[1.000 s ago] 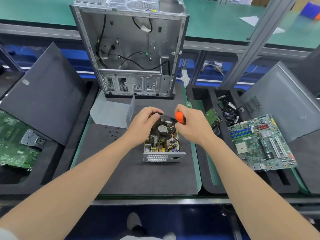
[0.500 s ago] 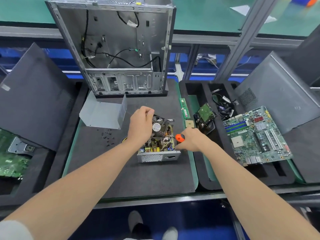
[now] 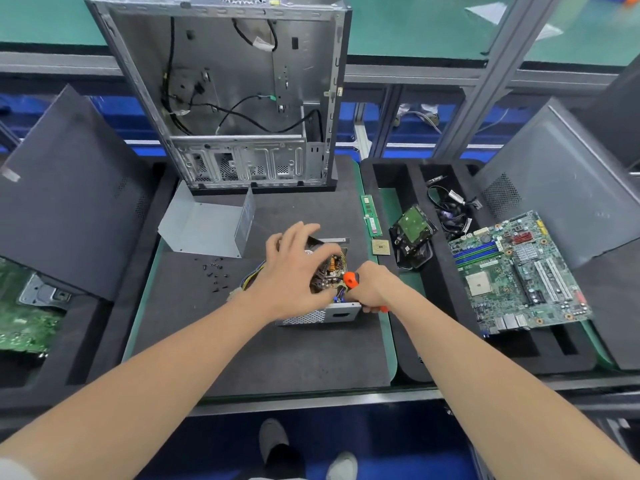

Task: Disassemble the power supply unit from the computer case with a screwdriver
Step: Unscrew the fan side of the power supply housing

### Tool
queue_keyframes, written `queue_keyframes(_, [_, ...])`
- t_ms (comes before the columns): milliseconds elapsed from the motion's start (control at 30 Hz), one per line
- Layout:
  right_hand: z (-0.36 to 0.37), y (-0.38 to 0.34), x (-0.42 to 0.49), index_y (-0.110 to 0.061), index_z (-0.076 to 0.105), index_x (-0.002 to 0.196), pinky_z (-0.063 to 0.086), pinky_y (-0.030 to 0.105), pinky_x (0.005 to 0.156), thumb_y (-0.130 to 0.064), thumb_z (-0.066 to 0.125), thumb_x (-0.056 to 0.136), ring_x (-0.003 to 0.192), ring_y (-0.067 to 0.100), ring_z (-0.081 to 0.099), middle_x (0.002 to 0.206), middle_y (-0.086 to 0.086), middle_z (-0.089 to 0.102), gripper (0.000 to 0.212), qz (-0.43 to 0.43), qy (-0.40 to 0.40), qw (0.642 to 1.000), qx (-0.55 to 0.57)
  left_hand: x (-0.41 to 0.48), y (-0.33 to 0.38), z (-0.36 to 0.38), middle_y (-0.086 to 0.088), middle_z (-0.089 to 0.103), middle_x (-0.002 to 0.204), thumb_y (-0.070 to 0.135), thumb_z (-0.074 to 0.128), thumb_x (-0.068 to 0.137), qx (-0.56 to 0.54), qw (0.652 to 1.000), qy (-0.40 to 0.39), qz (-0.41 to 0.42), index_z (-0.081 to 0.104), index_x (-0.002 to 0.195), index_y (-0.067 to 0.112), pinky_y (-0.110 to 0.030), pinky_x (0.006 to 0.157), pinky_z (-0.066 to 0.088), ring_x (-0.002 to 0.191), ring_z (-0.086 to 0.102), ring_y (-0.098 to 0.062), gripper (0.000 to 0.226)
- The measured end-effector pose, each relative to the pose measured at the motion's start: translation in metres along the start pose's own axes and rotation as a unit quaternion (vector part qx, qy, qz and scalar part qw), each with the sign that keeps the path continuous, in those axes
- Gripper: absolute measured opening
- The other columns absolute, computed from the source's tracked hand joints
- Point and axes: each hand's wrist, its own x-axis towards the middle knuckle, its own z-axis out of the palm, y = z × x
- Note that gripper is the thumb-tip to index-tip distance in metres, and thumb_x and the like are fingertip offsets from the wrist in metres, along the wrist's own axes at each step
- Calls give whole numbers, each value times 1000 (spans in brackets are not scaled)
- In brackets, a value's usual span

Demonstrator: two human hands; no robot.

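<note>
The power supply unit (image 3: 306,317) is set on the black mat (image 3: 277,355) of the desk, in front of the computer case (image 3: 235,91) and well apart from it. Its cover is off, so that the coils and wiring inside are exposed, and its perforated front wall is turned toward the viewer. The left hand (image 3: 294,268) is laid over the open top of the unit with the fingers spread; whether anything is gripped beneath the palm cannot be told. The right hand (image 3: 375,287) is closed round the orange-handled screwdriver (image 3: 350,279) at the right edge of the unit, with the handle end pointing in over the unit's internals. The shaft of the tool is hidden.

The case is stood upright at the back of the mat, its side open, and loose black cables are seen hanging inside. A bent grey metal cover (image 3: 204,223) is placed just in front of it, to the left, and small black screws (image 3: 214,271) are scattered near that cover. A memory stick (image 3: 370,220) and a processor chip (image 3: 380,247) are laid along the right edge of the mat. In the black foam tray (image 3: 408,362) to the right a hard drive (image 3: 414,226), a bundle of cables (image 3: 450,209) and a green motherboard (image 3: 516,271) are held. Dark side panels (image 3: 65,192) are leaned at the left.
</note>
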Motion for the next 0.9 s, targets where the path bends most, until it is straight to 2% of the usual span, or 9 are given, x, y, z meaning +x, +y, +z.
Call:
queue_keyframes(133, [1,0,-2,-11,60,75,38,17,40,-25,67,90,44,15,57,44,-3,63,22,-10,7,1000,-21,-6,0,8,-9,17,170,72,52,85,47,998,-20,34,60,123,45,-71,119,9,158,0,-42,47])
queue_keyframes(267, [2,-1,-4,-11,61,73,32,15,33,-23,67,89,40,5,56,41,-6,58,21,-31,28,999,-35,-11,5,16,-6,18,172,75,38,94,108,992,-1,61,69,118,49,-73,118,9,159,5,-42,47])
queue_keyframes(333, [2,-1,-4,-11,60,73,38,16,38,-22,65,89,36,6,57,39,-5,59,20,-27,15,999,-27,-14,7,19,-5,19,172,73,36,96,109,992,6,62,70,116,49,-73,118,9,159,6,-42,46])
queue_keyframes(500, [3,-1,-6,-6,66,79,43,22,46,-24,70,86,54,20,67,49,1,64,19,-27,38,999,-11,-15,7,19,-4,16,173,73,32,98,114,992,16,58,71,114,49,-73,118,10,159,6,-41,48])
queue_keyframes(600, [3,1,-7,-9,63,74,46,20,44,-22,68,88,47,14,68,46,0,65,19,-17,12,1000,8,-15,8,20,-3,17,173,73,33,98,115,991,21,60,72,110,48,-73,118,9,159,6,-40,48])
queue_keyframes(667, [5,0,-6,-6,66,78,55,26,48,-22,69,87,54,18,72,55,4,70,19,-16,21,1000,10,-16,7,21,-3,18,173,72,34,99,110,992,25,62,73,109,48,-73,118,8,159,5,-40,48])
queue_keyframes(733, [6,1,-5,-2,70,87,63,36,65,-24,71,86,68,27,76,72,14,76,23,-20,40,999,11,-16,6,22,-4,17,173,71,34,99,107,992,26,67,74,109,46,-72,119,7,159,5,-40,48])
queue_keyframes(833, [5,1,-5,-6,65,84,59,34,58,-25,71,87,70,28,77,79,17,77,21,-27,23,999,8,-16,6,23,-5,17,173,70,34,99,110,991,26,72,74,105,45,-72,118,4,159,5,-41,48])
queue_keyframes(900, [6,1,-4,-8,64,81,61,36,63,-25,71,87,71,28,77,79,17,77,20,-24,25,999,8,-16,6,23,-5,18,173,70,34,100,109,991,23,70,75,104,43,-72,118,6,159,5,-42,49])
